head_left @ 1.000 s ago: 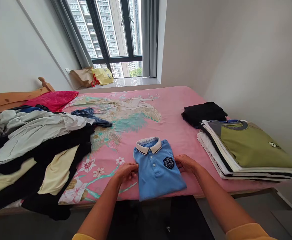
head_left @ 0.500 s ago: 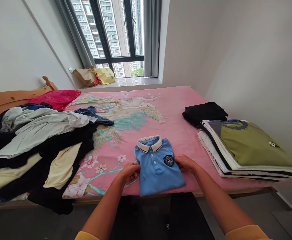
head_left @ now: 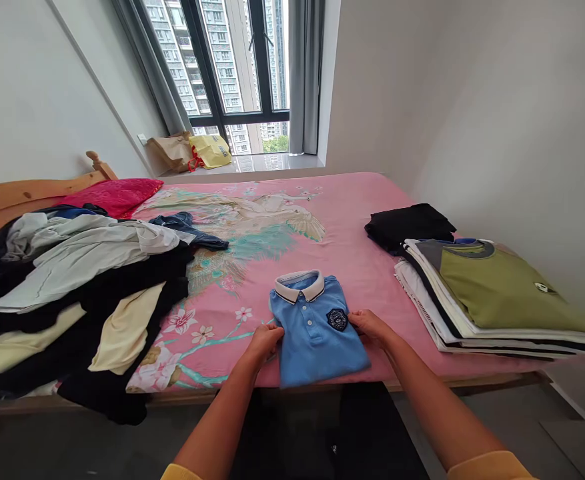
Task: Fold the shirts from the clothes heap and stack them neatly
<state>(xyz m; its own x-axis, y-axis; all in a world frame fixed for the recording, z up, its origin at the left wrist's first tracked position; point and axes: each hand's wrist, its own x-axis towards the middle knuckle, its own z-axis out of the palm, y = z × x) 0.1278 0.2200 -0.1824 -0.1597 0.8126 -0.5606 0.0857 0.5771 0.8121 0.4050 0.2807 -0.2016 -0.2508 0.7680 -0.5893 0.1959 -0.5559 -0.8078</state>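
A folded blue polo shirt (head_left: pixel 312 350) lies face up near the front edge of the bed, its white collar toward the window and a dark badge on its chest. My left hand (head_left: pixel 266 341) is closed at the shirt's left edge, fingers curled against the cloth. On the opposite side, my right hand (head_left: pixel 369 325) pinches the right edge beside the badge. Some fingertips of both hands are hidden by the fabric.
A jumbled heap of clothes (head_left: pixel 97 247) covers the bed's left side. To the right sits a stack of folded shirts (head_left: pixel 502 287), a green one on top, with folded black clothing (head_left: pixel 409 227) behind it. A pink pillow (head_left: pixel 115 197) rests by the wooden headboard (head_left: pixel 32 200).
My left hand has moved slightly up and right, closer against the shirt's edge. The shirt and my right hand stay nearly where they were.
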